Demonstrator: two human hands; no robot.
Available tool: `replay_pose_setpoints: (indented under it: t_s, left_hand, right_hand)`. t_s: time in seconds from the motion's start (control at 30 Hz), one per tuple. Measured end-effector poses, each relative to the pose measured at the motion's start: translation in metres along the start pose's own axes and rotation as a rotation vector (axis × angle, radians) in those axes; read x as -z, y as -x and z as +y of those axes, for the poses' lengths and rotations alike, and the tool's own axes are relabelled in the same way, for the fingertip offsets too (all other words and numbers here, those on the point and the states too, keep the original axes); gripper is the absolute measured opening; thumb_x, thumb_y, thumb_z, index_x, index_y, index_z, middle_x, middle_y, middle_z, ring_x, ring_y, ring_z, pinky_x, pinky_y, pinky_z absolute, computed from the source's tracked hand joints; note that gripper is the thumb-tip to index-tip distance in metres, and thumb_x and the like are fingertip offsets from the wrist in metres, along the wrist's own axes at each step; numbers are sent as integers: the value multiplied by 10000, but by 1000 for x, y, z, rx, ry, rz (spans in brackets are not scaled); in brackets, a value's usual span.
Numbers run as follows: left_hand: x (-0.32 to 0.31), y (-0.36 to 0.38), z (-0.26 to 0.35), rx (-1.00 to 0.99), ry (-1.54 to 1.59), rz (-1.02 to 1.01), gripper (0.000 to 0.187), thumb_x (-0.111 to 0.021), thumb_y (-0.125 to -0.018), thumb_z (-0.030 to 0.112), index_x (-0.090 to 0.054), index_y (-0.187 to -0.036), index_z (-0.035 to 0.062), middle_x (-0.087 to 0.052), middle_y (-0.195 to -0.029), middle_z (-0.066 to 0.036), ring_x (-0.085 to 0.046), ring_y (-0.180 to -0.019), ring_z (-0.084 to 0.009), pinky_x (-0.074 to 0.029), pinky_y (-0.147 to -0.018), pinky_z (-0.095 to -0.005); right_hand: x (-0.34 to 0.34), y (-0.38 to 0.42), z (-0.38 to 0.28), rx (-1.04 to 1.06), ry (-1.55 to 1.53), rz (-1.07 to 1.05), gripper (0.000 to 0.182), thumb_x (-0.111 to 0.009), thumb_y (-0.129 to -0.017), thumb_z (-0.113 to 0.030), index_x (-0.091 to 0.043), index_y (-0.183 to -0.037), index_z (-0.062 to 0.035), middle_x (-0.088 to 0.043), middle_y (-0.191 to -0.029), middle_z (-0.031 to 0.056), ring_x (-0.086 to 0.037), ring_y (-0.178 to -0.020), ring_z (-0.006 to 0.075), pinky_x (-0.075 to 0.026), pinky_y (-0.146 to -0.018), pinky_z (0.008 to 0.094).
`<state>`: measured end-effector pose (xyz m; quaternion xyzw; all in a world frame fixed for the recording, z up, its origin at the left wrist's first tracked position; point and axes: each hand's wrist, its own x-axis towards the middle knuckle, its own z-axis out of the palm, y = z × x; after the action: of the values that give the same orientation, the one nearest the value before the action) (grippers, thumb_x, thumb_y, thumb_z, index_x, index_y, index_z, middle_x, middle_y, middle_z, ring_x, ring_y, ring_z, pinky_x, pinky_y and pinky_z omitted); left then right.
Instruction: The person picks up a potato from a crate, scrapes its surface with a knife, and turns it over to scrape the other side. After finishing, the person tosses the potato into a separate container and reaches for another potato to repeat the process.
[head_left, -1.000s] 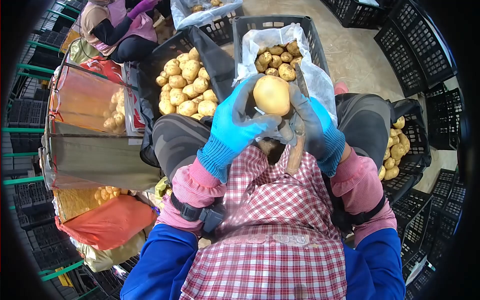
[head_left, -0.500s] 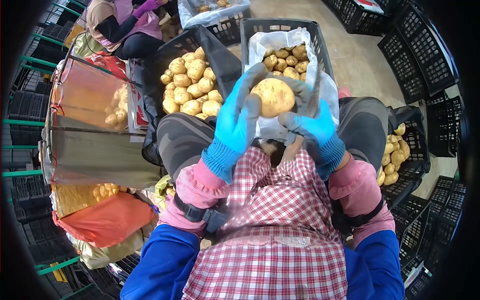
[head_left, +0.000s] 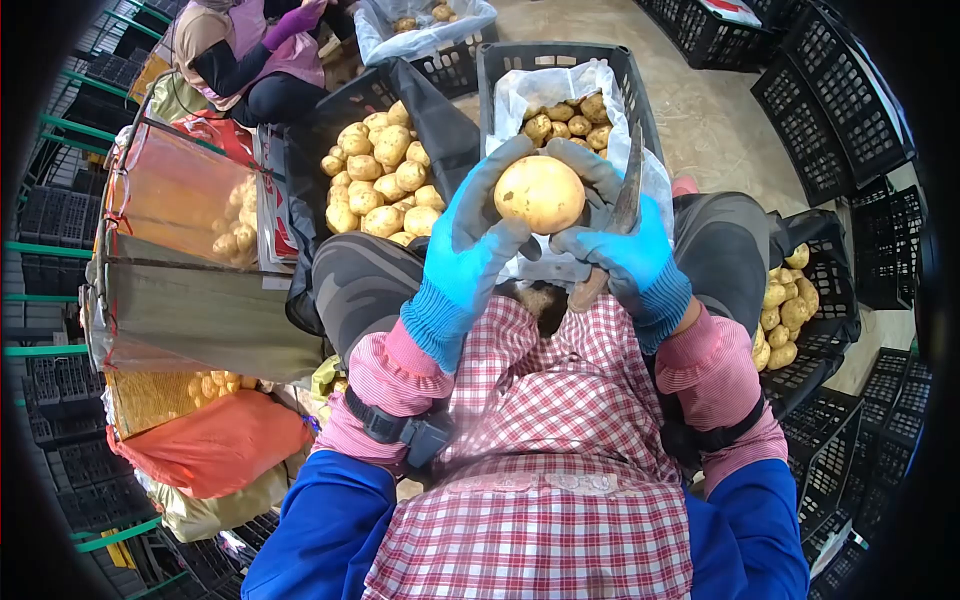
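Observation:
A large pale-yellow potato (head_left: 540, 195) is held up in front of my lap between both gloved hands. My left hand (head_left: 466, 240), in a blue and grey glove, curls around its left side. On its right side, the fingers of my right hand (head_left: 638, 258) touch the potato too. That same hand grips a knife (head_left: 628, 200), its dark blade pointing up and its wooden handle sticking out below the palm. Behind the hands, a white-lined black crate (head_left: 650, 105) holds several browner potatoes (head_left: 565, 125).
At front left, a dark-lined crate (head_left: 300, 215) is filled with pale potatoes (head_left: 385, 175). More potatoes (head_left: 785, 310) lie in a crate to my right. A person (head_left: 250, 60) sits at upper left. Black crates (head_left: 810, 110) stand at right, and an orange sack (head_left: 215, 440) lies at left.
The potato has turned in my hands and shifted slightly left. The knife has tilted a little, with its blade now clearer. Both hands keep their hold.

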<state>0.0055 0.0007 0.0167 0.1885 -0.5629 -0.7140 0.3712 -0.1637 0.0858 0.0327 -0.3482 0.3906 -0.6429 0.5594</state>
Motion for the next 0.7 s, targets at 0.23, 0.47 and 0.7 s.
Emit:
replay_pose_setpoints:
  t_s: [0.23, 0.47, 0.7]
  left_hand:
    - [-6, 6, -2, -88, 10, 18, 756, -794, -794, 125, -434, -1444, -18, -435, -1494, -147, -436, -1384, -264, -405, -1127, -407]
    - [-6, 7, -11, -146, 92, 56, 543, -624, -817, -6, -497, -1345, 2, -482, -1428, -143, -473, -1343, -258, -432, -1102, -402]
    - [-19, -3, -7, 25, 463, 57, 481, -532, -897, 107, -458, -1361, 1, -520, -1353, -146, -568, -1214, -253, -470, -1036, -396]
  right_hand:
    - [4, 3, -1, 23, 24, -47, 750, -705, -797, -35, -404, -1483, 13, -487, -1442, 131, -524, -1294, 230, -483, -1050, 348]
    - [10, -1, 13, 130, 47, -76, 768, -686, -774, -2, -399, -1487, 17, -470, -1475, 138, -497, -1329, 239, -451, -1080, 350]
    - [-1, 6, -1, 170, 150, -2, 778, -776, -738, 21, -447, -1443, 10, -492, -1459, 128, -500, -1319, 226, -404, -1120, 357]
